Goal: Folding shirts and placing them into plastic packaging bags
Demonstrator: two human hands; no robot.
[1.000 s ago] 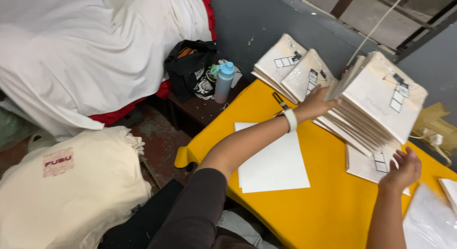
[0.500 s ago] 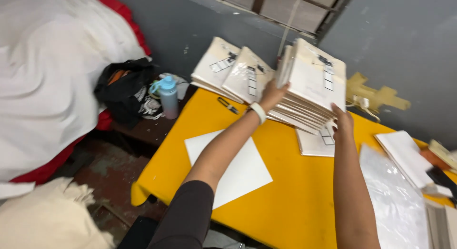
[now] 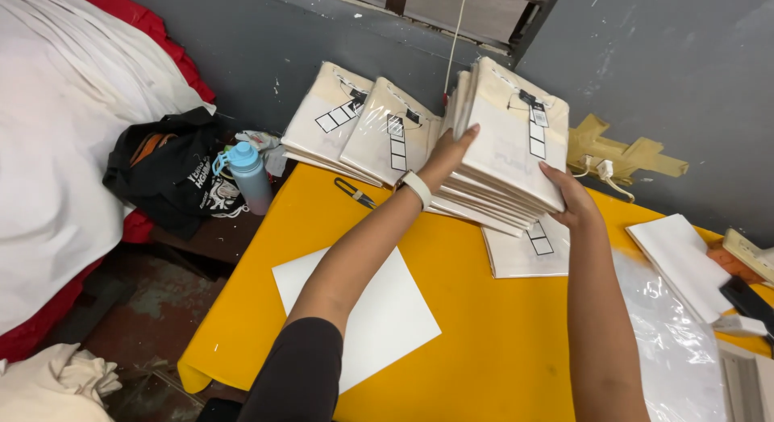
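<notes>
Both my hands hold a thick stack of flat, bagged cream garments [image 3: 509, 140] with tags, tilted up above the yellow table [image 3: 484, 341]. My left hand [image 3: 448, 156], with a white wristband, presses the stack's left side. My right hand [image 3: 569, 198] grips its lower right edge. Beneath the stack one bagged garment [image 3: 526, 249] lies flat on the table. Two more leaning piles of bagged garments [image 3: 364, 132] rest against the grey wall to the left.
A white sheet [image 3: 363, 314] lies on the table near me, small black snips [image 3: 355, 192] beyond it. Clear plastic bags [image 3: 669, 333] and white sheets [image 3: 682, 264] lie at right. Left of the table stand a blue bottle [image 3: 250, 177], a black bag [image 3: 168, 177] and white cloth heaps [image 3: 56, 124].
The view has swung left and closer. My hands have brought the stack lower and nearer the wall, over the flat garment, still gripping both sides.
</notes>
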